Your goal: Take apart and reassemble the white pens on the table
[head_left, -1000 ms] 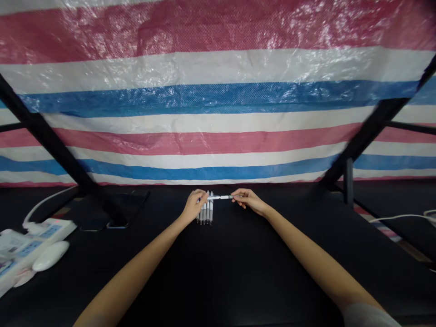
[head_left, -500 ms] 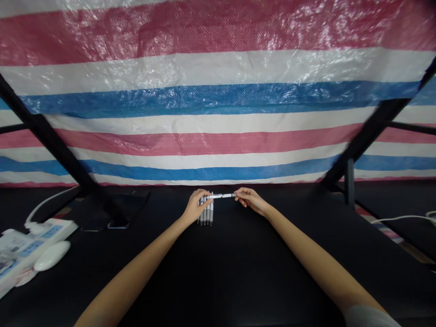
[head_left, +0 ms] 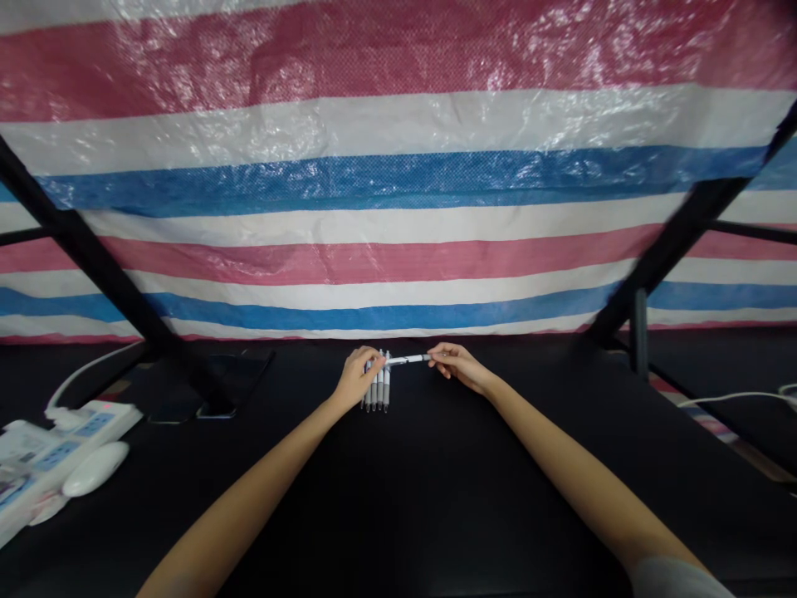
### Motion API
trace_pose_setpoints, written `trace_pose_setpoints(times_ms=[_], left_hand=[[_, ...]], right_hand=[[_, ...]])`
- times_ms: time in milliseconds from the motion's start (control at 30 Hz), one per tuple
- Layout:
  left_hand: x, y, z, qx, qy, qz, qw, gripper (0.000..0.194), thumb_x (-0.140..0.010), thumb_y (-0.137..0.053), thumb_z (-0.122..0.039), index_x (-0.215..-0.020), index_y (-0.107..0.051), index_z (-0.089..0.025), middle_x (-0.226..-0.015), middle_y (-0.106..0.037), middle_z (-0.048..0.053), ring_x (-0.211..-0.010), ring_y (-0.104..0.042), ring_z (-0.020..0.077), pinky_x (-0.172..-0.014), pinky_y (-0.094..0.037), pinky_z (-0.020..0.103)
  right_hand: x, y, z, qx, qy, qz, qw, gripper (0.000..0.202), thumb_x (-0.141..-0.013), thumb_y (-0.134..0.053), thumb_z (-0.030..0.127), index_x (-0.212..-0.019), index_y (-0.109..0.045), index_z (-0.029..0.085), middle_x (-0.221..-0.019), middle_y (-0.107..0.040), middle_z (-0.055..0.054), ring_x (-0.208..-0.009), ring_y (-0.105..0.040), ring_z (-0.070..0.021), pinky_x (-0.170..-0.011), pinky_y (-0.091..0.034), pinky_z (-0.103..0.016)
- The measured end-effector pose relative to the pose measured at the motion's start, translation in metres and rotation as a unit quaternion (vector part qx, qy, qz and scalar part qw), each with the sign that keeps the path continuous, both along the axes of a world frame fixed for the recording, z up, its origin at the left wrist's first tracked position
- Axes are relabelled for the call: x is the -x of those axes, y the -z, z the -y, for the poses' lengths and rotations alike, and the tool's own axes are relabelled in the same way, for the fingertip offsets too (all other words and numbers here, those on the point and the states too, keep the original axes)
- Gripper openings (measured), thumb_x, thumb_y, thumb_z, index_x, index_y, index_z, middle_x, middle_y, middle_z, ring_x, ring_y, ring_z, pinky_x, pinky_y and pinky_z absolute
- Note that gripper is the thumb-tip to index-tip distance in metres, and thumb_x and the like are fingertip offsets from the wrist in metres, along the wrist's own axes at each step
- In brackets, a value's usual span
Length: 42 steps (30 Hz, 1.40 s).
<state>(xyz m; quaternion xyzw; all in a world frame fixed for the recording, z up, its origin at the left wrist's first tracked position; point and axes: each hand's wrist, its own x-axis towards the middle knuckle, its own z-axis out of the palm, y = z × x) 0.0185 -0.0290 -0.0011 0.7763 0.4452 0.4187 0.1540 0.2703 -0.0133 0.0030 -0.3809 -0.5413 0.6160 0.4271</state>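
Note:
A white and grey pen (head_left: 408,360) lies crosswise between my two hands, above the black table. My right hand (head_left: 457,365) pinches its right end between thumb and fingers. My left hand (head_left: 358,378) is at the pen's left end, its fingers curled over a row of several similar pens (head_left: 380,390). Those pens lie side by side, pointing toward me, with their upper left part hidden by my left hand. Whether my left fingers grip the crosswise pen or a pen of the row is too small to tell.
A white power strip (head_left: 105,415) with a cable and a white mouse (head_left: 96,469) are at the left. Dark flat devices (head_left: 217,410) lie by the left black frame leg (head_left: 124,291). Another leg (head_left: 672,249) stands right, before a striped sheet (head_left: 374,270).
The crosswise pen's left end now shows slightly farther right of my left fingertips. My right hand has hardly moved.

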Motion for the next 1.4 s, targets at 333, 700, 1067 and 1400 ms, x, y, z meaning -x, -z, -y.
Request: trace_pose_setpoints(times_ms=[333,700,1067,1400], left_hand=[[0.0,-0.0019,0.0008,-0.006,0.016,0.034,0.999,0.01,-0.086,-0.046,-0.023,-0.081,-0.054,-0.019,-0.082,-0.058,0.003,-0.078,-0.055,0.0156,-0.077,-0.043,0.029],[0.0007,0.0001,-0.0015,0.002,0.012,0.039,0.999,0.012,-0.086,-0.046,-0.026,-0.08,-0.054,-0.019,-0.082,-0.058,0.003,-0.078,-0.054,0.0161,-0.076,-0.042,0.029],[0.0028,0.0016,-0.0041,0.025,-0.008,0.051,0.998,0.031,-0.089,-0.039,-0.031,-0.066,-0.053,-0.018,-0.079,-0.057,0.005,-0.079,-0.055,0.0179,-0.075,-0.041,0.03],[0.001,0.0046,-0.0039,0.0,0.024,0.07,0.997,0.008,-0.08,-0.056,-0.027,-0.081,-0.057,-0.019,-0.085,-0.057,0.003,-0.078,-0.055,0.0156,-0.076,-0.043,0.029]], right_hand=[[-0.0008,-0.001,-0.0001,0.019,0.007,-0.018,1.0,0.027,-0.063,-0.075,0.036,-0.076,-0.061,0.017,-0.067,-0.064,0.0,-0.044,-0.041,-0.0048,-0.043,-0.031,-0.02],[-0.0022,0.0011,-0.0012,0.013,-0.001,-0.027,1.0,0.026,-0.065,-0.075,0.035,-0.077,-0.061,0.017,-0.069,-0.066,-0.001,-0.045,-0.042,-0.0045,-0.044,-0.032,-0.02],[-0.0006,0.0,0.0017,-0.005,-0.008,-0.006,1.0,0.022,-0.063,-0.076,0.029,-0.077,-0.064,0.017,-0.07,-0.066,-0.001,-0.048,-0.046,-0.0061,-0.044,-0.032,-0.021],[-0.0006,-0.0011,0.0018,0.008,0.003,-0.029,1.0,0.023,-0.062,-0.077,0.03,-0.076,-0.064,0.017,-0.067,-0.066,0.0,-0.046,-0.044,-0.0053,-0.044,-0.032,-0.02]])
